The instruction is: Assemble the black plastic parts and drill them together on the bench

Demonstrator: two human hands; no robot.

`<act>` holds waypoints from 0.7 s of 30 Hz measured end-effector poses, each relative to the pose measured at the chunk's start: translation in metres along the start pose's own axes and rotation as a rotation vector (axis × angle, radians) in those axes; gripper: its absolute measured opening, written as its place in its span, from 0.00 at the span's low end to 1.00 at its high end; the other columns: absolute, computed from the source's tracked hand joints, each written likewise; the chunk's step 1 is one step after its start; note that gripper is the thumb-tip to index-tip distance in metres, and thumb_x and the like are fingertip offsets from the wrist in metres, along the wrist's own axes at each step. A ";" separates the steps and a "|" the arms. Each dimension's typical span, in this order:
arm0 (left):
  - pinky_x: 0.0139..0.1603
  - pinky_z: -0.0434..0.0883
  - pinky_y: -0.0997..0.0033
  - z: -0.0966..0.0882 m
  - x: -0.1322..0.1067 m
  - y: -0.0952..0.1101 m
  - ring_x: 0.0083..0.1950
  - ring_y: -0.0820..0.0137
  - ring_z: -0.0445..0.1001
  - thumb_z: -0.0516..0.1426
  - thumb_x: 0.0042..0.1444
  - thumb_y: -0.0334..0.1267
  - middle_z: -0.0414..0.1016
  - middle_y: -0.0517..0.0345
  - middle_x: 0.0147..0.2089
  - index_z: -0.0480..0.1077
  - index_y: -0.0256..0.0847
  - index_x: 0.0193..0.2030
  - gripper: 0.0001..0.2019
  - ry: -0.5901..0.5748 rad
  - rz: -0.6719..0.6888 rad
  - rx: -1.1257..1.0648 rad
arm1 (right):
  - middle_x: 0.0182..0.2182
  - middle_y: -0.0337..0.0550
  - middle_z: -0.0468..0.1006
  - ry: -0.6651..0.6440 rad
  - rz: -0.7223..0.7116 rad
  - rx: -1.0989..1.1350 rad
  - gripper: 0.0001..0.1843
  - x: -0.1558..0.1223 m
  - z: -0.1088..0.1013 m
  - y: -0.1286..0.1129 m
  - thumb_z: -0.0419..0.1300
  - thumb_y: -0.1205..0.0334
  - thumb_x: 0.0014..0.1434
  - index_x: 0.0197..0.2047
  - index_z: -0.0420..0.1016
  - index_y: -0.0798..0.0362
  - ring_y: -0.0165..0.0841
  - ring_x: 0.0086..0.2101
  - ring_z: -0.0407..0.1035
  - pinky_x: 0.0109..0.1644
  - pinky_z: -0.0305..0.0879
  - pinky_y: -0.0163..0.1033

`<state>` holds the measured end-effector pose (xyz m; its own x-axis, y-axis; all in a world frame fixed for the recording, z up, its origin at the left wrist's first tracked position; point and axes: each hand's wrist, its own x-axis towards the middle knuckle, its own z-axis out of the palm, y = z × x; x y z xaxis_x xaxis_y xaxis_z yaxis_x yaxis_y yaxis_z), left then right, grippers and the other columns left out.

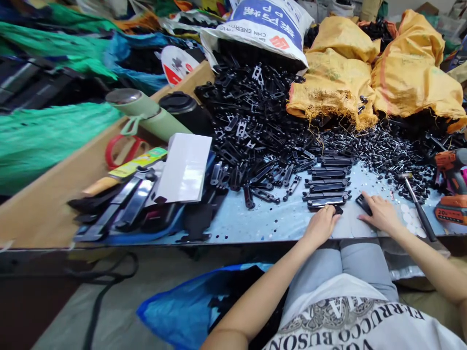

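At the near edge of the blue tabletop, my left hand (pixel 321 224) has its fingers closed on a long black plastic part (pixel 326 201) at the front of a neat row. Several similar black parts (pixel 328 184) lie stacked side by side behind it, away from me. To the right, my right hand (pixel 382 213) grips a short black piece (pixel 363 204) between thumb and fingers, low over the table. Its exact kind I cannot make out. A hammer (pixel 418 206) with a dark handle lies right of that hand.
Heaps of loose black parts (pixel 251 121) and small metal pins (pixel 386 150) cover the back. Yellow sacks (pixel 335 82) and a white sack (pixel 262 29) spill onto them. An orange cordless drill (pixel 452 184) stands at right. A white box (pixel 186 165), scissors (pixel 122 150) and green bottle (pixel 153 114) lie left.
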<state>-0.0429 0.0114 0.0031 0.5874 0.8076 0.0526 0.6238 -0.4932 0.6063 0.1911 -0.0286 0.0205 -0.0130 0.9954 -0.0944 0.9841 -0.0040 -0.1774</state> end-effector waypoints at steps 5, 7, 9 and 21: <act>0.24 0.64 0.76 0.010 -0.001 0.022 0.22 0.78 0.65 0.51 0.59 0.45 0.69 0.62 0.33 0.63 0.40 0.42 0.11 0.171 -0.154 -0.647 | 0.35 0.48 0.75 -0.078 0.007 0.820 0.31 -0.005 0.002 -0.026 0.41 0.46 0.65 0.66 0.52 0.53 0.35 0.34 0.72 0.40 0.69 0.42; 0.25 0.65 0.77 0.011 -0.002 0.032 0.23 0.78 0.67 0.52 0.58 0.46 0.70 0.60 0.35 0.63 0.40 0.48 0.15 0.258 -0.170 -0.735 | 0.26 0.41 0.73 -0.145 0.011 1.158 0.35 -0.005 0.002 -0.037 0.40 0.43 0.65 0.68 0.46 0.54 0.31 0.24 0.69 0.31 0.69 0.38; 0.33 0.69 0.75 0.009 -0.003 0.038 0.32 0.75 0.71 0.53 0.59 0.45 0.72 0.56 0.39 0.63 0.40 0.55 0.19 0.340 -0.132 -0.676 | 0.21 0.36 0.69 -0.149 -0.020 1.302 0.37 -0.005 0.002 -0.043 0.45 0.42 0.63 0.68 0.46 0.54 0.28 0.20 0.65 0.26 0.66 0.35; 0.45 0.70 0.69 0.013 -0.009 0.062 0.44 0.69 0.72 0.46 0.64 0.39 0.72 0.48 0.43 0.66 0.39 0.57 0.18 0.667 0.052 -0.328 | 0.45 0.47 0.70 0.153 -0.299 1.068 0.29 -0.015 -0.002 -0.047 0.52 0.51 0.62 0.65 0.56 0.46 0.22 0.22 0.61 0.27 0.67 0.33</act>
<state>-0.0036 -0.0307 0.0300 0.1090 0.8623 0.4946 0.3564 -0.4983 0.7903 0.1449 -0.0432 0.0320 -0.1292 0.9709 0.2016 0.2873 0.2312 -0.9295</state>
